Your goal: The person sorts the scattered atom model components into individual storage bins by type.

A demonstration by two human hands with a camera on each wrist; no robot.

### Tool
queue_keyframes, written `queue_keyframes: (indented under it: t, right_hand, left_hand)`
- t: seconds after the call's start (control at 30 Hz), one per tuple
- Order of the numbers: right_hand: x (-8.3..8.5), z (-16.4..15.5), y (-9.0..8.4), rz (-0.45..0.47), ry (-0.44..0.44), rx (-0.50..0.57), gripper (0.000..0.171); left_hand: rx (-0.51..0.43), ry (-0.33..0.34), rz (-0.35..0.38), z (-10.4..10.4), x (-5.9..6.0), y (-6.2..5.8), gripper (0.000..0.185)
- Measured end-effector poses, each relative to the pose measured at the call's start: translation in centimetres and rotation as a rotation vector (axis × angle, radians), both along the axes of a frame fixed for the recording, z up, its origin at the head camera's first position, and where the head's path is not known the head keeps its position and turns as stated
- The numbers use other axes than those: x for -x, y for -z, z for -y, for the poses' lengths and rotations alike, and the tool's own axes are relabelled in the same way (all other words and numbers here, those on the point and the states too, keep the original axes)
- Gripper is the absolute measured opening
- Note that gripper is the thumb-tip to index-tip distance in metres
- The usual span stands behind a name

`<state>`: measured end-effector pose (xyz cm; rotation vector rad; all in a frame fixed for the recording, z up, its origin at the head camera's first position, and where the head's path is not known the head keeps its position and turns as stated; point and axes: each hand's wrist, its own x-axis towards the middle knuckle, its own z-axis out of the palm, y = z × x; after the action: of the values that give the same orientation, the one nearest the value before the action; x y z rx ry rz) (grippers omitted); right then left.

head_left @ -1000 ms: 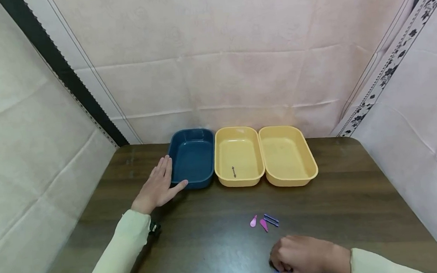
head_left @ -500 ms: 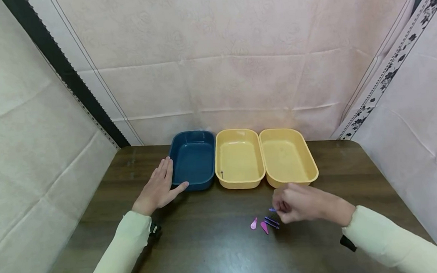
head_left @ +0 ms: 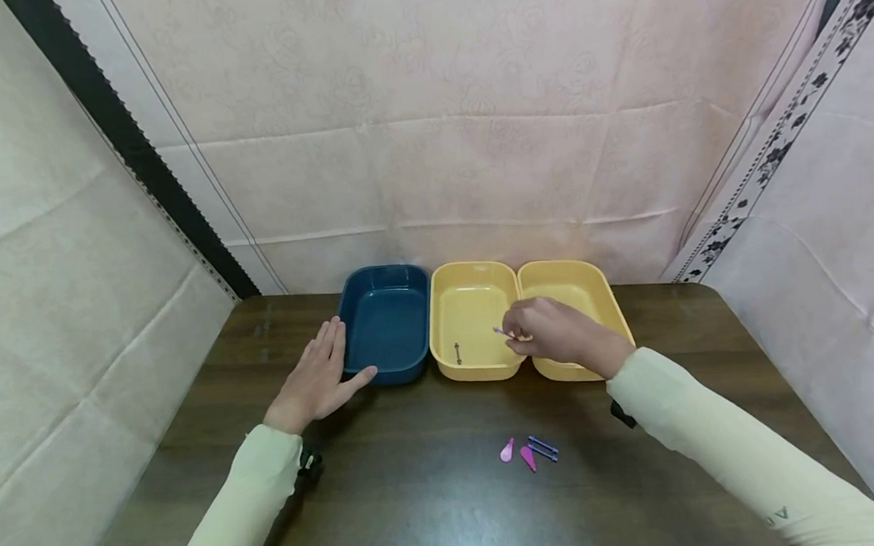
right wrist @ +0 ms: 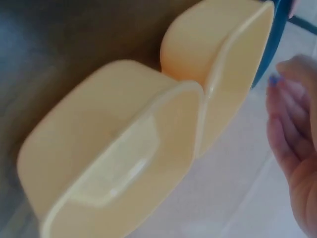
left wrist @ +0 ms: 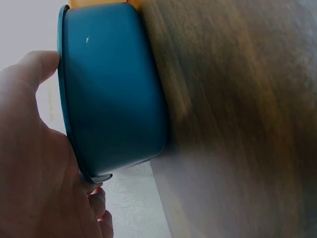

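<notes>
My right hand (head_left: pixel 557 332) is over the border between the two yellow bins, pinching a slim purple stick-like piece (head_left: pixel 502 332) between thumb and fingertips. In the right wrist view only the piece's bluish tip (right wrist: pixel 275 80) shows. My left hand (head_left: pixel 316 379) rests with straight fingers against the left rim of the blue bin (head_left: pixel 389 374), thumb at its near corner. A small slim dark piece (head_left: pixel 458 353) lies in the middle yellow bin (head_left: pixel 481 372). On the table lie two pink teardrop-shaped pieces, one lighter (head_left: pixel 507 450) and one darker (head_left: pixel 528 458), beside slim blue-purple sticks (head_left: pixel 543 448).
The right yellow bin (head_left: pixel 612 304) touches the middle one, and my right forearm crosses its near side. All bins stand in a row at the back of the brown table (head_left: pixel 390 493). Pale cloth (head_left: pixel 438 173) hangs behind and on both sides.
My right hand has lifted the purple piece off the near part of the table and carried it forward to the bins. The dark piece inside the middle bin has shifted. My left hand stays put.
</notes>
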<state>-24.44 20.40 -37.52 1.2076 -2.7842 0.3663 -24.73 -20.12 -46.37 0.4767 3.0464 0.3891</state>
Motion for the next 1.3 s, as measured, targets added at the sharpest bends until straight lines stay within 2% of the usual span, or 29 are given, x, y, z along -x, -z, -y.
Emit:
queue_keyframes:
  t: [0.13,0.3,0.4,0.5,0.67,0.77,1.07,1.3]
  right_hand:
    - [0.1,-0.2,-0.1,-0.026,0.034,0.002,0.010]
    - [-2.1,-1.6,0.2,0.020,-0.047,-0.005,0.005]
    - [-3.9,-2.6,1.3,0.074,-0.108,-0.018,0.012]
    - [-5.8,-3.7,2.5,0.134,-0.131,-0.033,0.015]
    - [-8.4,-4.6,4.5,0.216,-0.127,-0.024,0.008]
    - [-9.4,-4.9,5.7,0.220,-0.119,-0.003,0.010]
    - [-9.7,-5.1,8.3,0.203,-0.078,0.038,0.012]
    - [-9.1,-4.9,9.1,0.235,-0.052,0.030,0.011]
  left_hand:
    - [-0.007,0.004,0.004,0.0,-0.1,0.1,0.110]
    - [-0.006,0.006,-0.003,0.1,-0.1,0.0,0.110]
    - [-0.007,0.006,-0.001,0.1,0.0,-0.2,0.110]
    - [-0.008,0.007,0.009,0.1,0.0,-0.2,0.109]
    - [-0.005,0.002,0.020,0.0,0.1,-0.2,0.110]
    - [-0.005,0.000,0.020,0.0,0.0,-0.2,0.109]
    - [-0.007,-0.002,0.025,0.0,0.0,-0.1,0.110]
    - [-0.009,0.003,0.010,0.0,0.1,-0.1,0.110]
